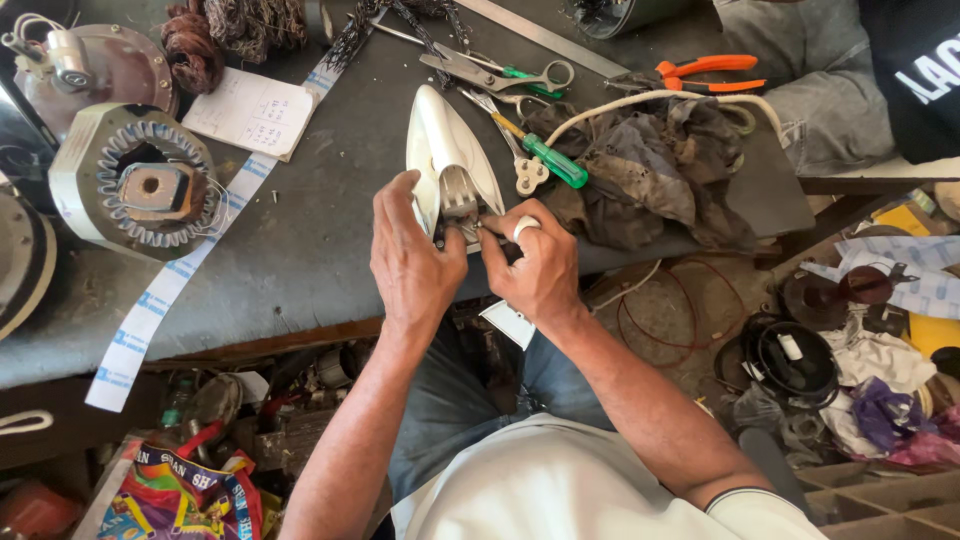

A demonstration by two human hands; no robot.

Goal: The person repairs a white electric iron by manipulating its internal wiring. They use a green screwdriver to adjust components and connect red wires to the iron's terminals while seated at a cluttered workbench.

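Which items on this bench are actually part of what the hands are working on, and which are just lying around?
In hand:
white clothes iron, gripped at its rear end by the left hand and the right hand

Lying about:
green-handled screwdriver
scissors
orange pliers
dirty rag
motor stator
paper note

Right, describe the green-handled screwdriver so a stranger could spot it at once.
Start at the grey workbench and find the white iron shell the hands work on. Just right of it, beside the dirty rag, lies the screwdriver. Its translucent green handle with a yellow collar distinguishes it from the orange pliers.
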